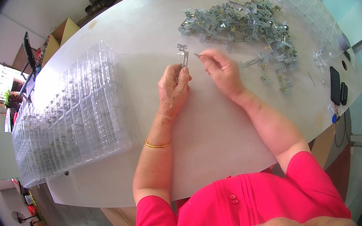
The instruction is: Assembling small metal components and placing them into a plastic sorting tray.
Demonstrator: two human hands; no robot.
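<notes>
Over the middle of the white table (207, 141), my left hand (173, 90) is closed around the lower end of a slotted metal bracket (185, 59), which points up and away from me. The bracket's far end has a small notched, winged shape. Just to its right, my right hand (222, 72) pinches a small thin dark piece (196, 54) between thumb and forefinger, its tip toward the bracket but apart from it. What kind of piece it is I cannot make out. Beyond my right hand lies a heap of similar metal brackets (233, 21), several of them strewn toward me.
Stacked clear plastic trays (94, 110) with many compartments, holding metal parts, cover the table's left. Another clear tray (302, 8) lies at the far right. By the right edge are a black phone (334, 85), a small black case (344, 93) and a thin rod (311, 79).
</notes>
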